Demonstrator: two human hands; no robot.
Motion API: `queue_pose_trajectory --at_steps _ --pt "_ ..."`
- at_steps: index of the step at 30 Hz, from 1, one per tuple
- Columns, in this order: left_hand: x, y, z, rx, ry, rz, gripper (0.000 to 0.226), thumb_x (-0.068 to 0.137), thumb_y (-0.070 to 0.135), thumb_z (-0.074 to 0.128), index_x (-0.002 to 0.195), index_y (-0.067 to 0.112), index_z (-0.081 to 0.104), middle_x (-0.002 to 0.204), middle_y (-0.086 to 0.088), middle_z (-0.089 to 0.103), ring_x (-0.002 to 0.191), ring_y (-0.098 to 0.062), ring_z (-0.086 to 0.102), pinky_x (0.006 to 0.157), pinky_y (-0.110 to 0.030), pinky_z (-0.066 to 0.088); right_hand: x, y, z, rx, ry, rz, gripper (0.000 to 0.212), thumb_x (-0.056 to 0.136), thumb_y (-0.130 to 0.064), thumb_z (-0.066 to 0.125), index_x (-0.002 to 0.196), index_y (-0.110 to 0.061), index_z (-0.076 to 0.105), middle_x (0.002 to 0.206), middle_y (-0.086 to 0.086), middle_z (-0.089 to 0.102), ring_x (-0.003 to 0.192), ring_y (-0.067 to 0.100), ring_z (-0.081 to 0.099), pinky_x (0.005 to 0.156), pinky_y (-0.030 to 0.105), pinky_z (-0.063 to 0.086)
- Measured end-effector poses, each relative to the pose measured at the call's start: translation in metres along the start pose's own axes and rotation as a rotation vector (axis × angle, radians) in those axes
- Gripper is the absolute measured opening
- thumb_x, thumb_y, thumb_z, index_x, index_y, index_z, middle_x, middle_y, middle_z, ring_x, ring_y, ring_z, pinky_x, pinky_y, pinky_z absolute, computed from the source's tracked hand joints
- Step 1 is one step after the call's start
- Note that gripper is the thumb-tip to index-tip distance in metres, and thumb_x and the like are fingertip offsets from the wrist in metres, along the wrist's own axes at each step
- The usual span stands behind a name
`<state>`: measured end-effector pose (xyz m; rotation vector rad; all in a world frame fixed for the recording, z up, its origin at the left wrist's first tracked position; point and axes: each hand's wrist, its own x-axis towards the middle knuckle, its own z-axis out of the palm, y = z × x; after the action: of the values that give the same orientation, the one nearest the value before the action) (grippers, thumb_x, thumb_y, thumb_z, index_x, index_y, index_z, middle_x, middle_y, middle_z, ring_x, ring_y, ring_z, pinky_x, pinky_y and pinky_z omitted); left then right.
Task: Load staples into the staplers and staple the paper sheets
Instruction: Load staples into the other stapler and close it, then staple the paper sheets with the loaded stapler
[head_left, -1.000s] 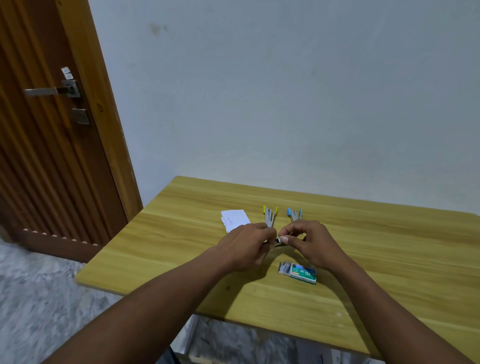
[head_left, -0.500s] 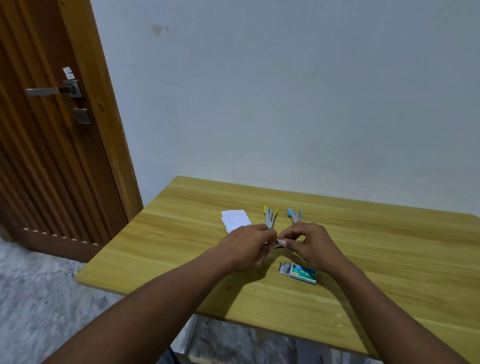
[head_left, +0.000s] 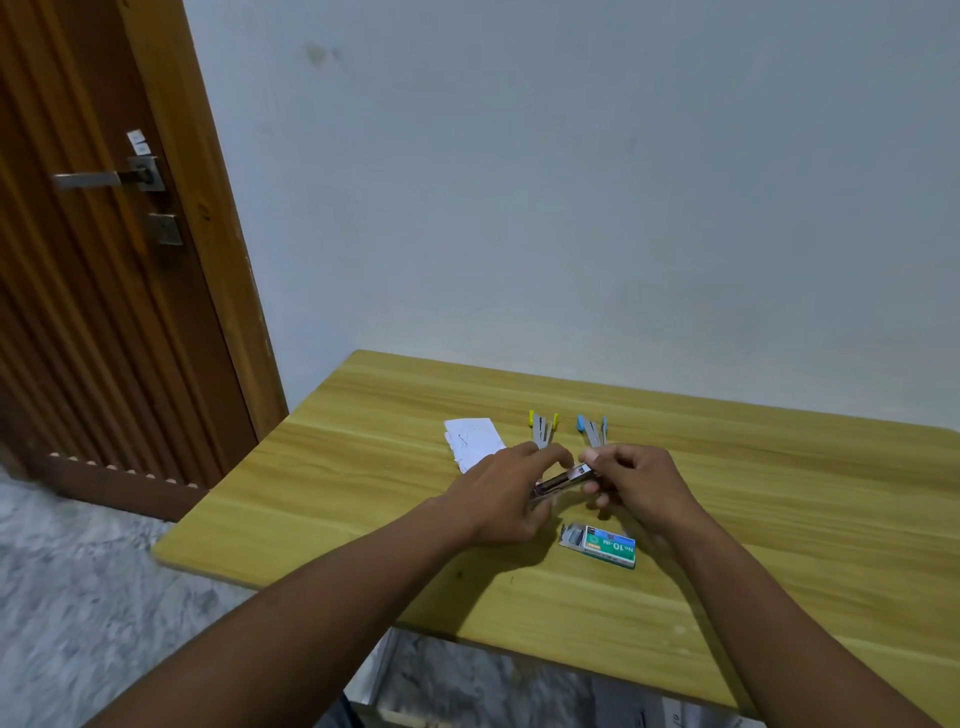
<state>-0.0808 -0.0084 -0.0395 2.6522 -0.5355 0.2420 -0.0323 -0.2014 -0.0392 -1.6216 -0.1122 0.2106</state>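
Wood-grain yellow counter (head_left: 363, 499) carries everything you are working with. Your left hand (head_left: 511, 501) and right hand (head_left: 641, 491) meet above its middle, both closed on one small metal stapler (head_left: 561, 480) that runs slantwise between them; your left fingers wrap its lower end, your right thumb and fingertips pinch its upper end. Just nearer to you, below your right hand, lies the green staple box (head_left: 609, 545), its tray slid partly out on the left with grey staples (head_left: 571, 536) showing. Behind your hands rest two more staplers, opened flat: the yellow-tipped stapler (head_left: 542, 428) and the blue-tipped stapler (head_left: 592, 430), side by side. The white paper sheets (head_left: 474, 441) lie left of them, their near corner hidden by your left hand.
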Motion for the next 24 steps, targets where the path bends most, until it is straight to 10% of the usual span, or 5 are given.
queue_pose_trajectory --at_steps 5,14,24 --pt "0.002 -0.008 -0.006 -0.131 -0.056 -0.172 0.040 0.089 0.018 0.069 0.126 0.024 0.055 0.109 -0.004 0.068 0.096 -0.021 0.061 0.083 -0.036 0.053 0.011 0.004 -0.008 0.095 0.184 -0.022 0.019 0.091 -0.016 0.070 0.094 0.003 0.070 0.067 0.018 0.063 0.056 0.024 0.055 0.067 0.044 0.055" --pt "0.013 -0.004 -0.015 -0.627 0.366 -0.290 0.034 0.066 0.028 0.095 0.092 0.017 0.076 0.081 -0.001 0.074 0.067 -0.003 0.063 0.063 -0.015 0.049 0.012 -0.002 0.003 0.175 0.221 -0.081 0.019 0.090 -0.017 0.072 0.098 0.000 0.070 0.076 0.016 0.071 0.065 0.022 0.063 0.069 0.035 0.057" --pt "0.012 -0.003 0.005 -0.553 0.362 -0.376 0.031 0.070 0.039 0.090 0.096 0.027 0.079 0.085 0.008 0.075 0.071 -0.019 0.068 0.075 -0.038 0.059 0.008 -0.007 0.020 0.315 0.085 -0.036 0.037 0.088 -0.027 0.072 0.113 0.000 0.067 0.079 0.009 0.068 0.071 0.021 0.060 0.069 0.033 0.052"
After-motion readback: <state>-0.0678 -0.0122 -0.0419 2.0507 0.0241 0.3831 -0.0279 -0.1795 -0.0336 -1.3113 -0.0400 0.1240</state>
